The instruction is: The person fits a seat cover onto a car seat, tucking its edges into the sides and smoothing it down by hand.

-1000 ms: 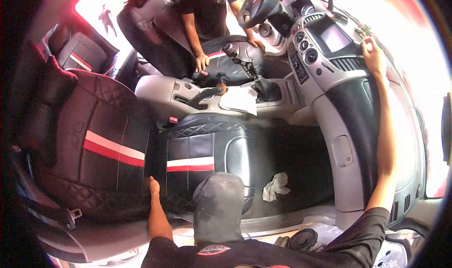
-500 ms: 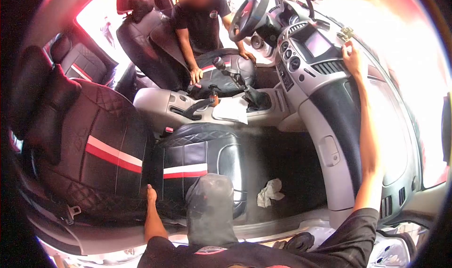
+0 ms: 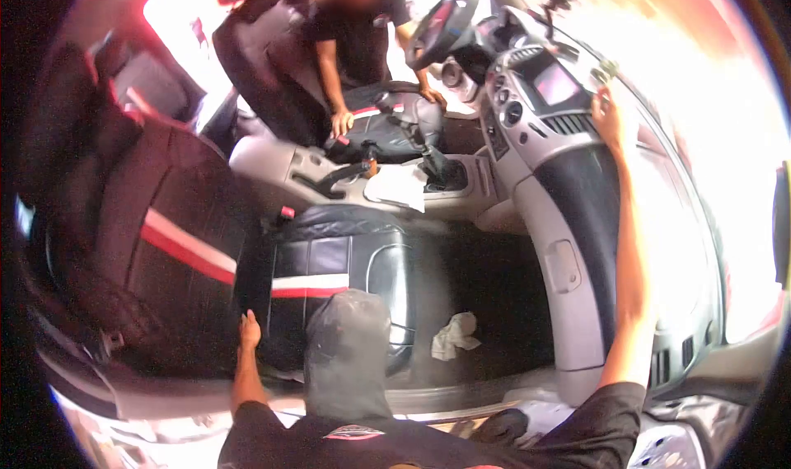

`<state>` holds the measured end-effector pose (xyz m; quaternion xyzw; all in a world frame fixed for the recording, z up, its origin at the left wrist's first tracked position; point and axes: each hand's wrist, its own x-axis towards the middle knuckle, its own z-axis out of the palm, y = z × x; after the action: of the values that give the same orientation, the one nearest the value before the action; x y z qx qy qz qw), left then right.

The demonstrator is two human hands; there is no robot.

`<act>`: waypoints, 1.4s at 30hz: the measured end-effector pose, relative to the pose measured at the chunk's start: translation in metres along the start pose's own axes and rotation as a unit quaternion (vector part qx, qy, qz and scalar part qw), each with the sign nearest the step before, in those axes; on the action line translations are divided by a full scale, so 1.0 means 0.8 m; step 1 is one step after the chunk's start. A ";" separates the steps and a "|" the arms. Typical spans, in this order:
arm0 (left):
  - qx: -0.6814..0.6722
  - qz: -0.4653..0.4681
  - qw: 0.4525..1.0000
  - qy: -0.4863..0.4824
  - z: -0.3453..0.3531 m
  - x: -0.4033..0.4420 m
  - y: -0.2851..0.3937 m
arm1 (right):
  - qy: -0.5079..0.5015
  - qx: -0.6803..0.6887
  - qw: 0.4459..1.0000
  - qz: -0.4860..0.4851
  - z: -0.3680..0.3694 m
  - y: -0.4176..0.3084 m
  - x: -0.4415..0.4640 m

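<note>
My left hand [image 3: 250,330] is at the outer side of the black front seat, by the join of the backrest [image 3: 177,193] and the cushion [image 3: 309,259]. Its thumb points up and its fingers look stretched out, partly hidden. Far forward, my right hand [image 3: 610,116] is on top of the dashboard [image 3: 581,193], with curled fingers. A small gold-green object [image 3: 605,71] shows at its fingertips; blur hides its exact kind. My grey-clad knee [image 3: 348,337] rests against the seat cushion's edge.
Across the car, another person [image 3: 354,44] leans over the driver's seat, hands on its cushion. Between the seats are a handbrake [image 3: 342,173], a gear lever [image 3: 445,172] and white paper [image 3: 395,187]. A crumpled white cloth [image 3: 456,336] lies on the floor.
The view has shifted slightly and is more blurred. My right hand and the small gold-green object appear a little lower; my left hand is still by the seat's side.
</note>
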<state>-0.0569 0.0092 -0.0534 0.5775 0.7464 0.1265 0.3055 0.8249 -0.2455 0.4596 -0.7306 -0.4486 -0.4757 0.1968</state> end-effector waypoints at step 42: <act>0.036 0.236 0.961 0.136 0.001 -0.063 0.088 | -0.152 -0.005 0.981 0.116 0.033 0.055 0.030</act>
<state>0.0060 -0.0173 -0.0002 0.7255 0.6274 0.2450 0.1415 0.8793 -0.2382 0.4741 -0.8425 -0.3830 -0.3350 0.1766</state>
